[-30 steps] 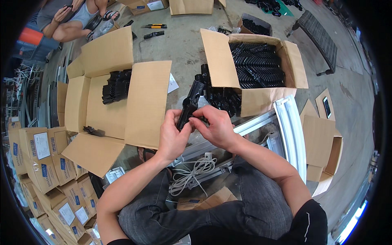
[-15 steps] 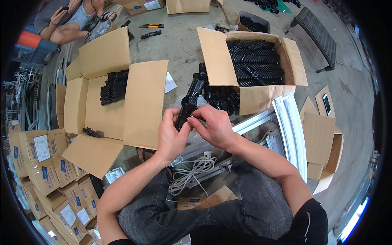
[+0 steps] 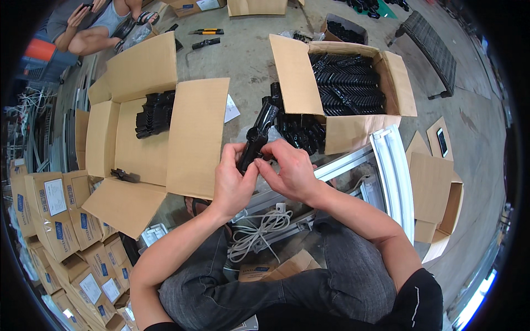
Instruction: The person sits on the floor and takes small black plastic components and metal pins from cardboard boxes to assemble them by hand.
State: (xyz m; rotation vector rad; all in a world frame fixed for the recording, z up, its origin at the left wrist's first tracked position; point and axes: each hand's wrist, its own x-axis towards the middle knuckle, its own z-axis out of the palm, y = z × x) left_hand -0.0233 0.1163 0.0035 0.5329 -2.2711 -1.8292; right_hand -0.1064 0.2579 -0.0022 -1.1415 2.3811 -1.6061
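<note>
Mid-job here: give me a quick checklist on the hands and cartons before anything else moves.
1. Black part held by the left hand: ok, fingers and thumb are around its near end.
2. Right hand at the part: ok, fingers and thumb are at its right side.
3. Small piece pinched in the right fingertips: cannot tell, the fingers hide it.
4. Left carton open: ok, flaps spread.
5. All its contents stacked together: not ok, a single piece lies apart from the stack.
6. Right carton open: ok, rows of black parts show inside.
</note>
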